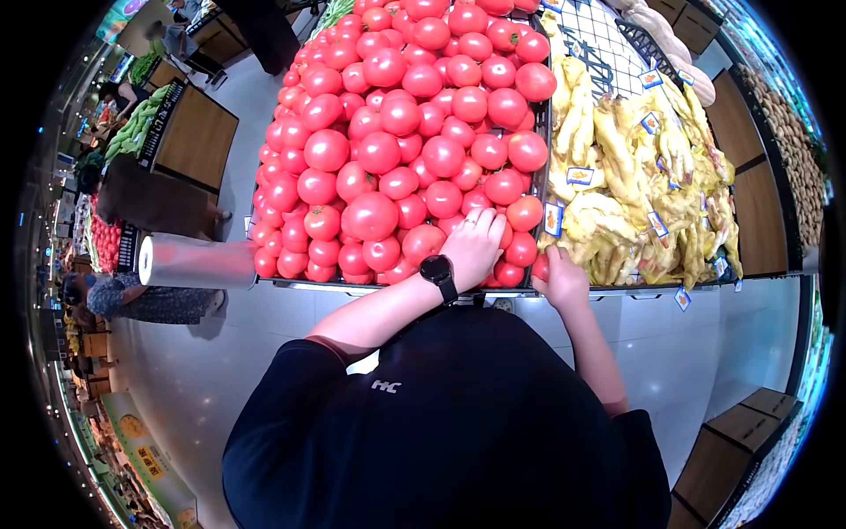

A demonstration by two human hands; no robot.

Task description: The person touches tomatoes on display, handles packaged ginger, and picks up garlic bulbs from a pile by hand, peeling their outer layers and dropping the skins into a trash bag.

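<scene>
Red tomatoes (370, 216) lie heaped in a dark-edged display bin. My left hand (476, 247), with a ring and a dark watch (437, 271) on the wrist, rests palm down on tomatoes near the bin's front edge; its fingers are slightly spread. At the bin's front right corner, my right hand (562, 280) is curled around a tomato (540, 267), with only part of the fruit showing. Beside it, to the right, are yellowish ginger-like roots (608, 220) with small blue-and-white tags (553, 219).
A roll of clear plastic bags (198, 262) sticks out left of the tomato bin. Several people stand among stalls at the left, one in patterned clothes (154, 300). Wooden crates (736, 450) stand at the lower right. Brown produce (780, 123) lines the far right.
</scene>
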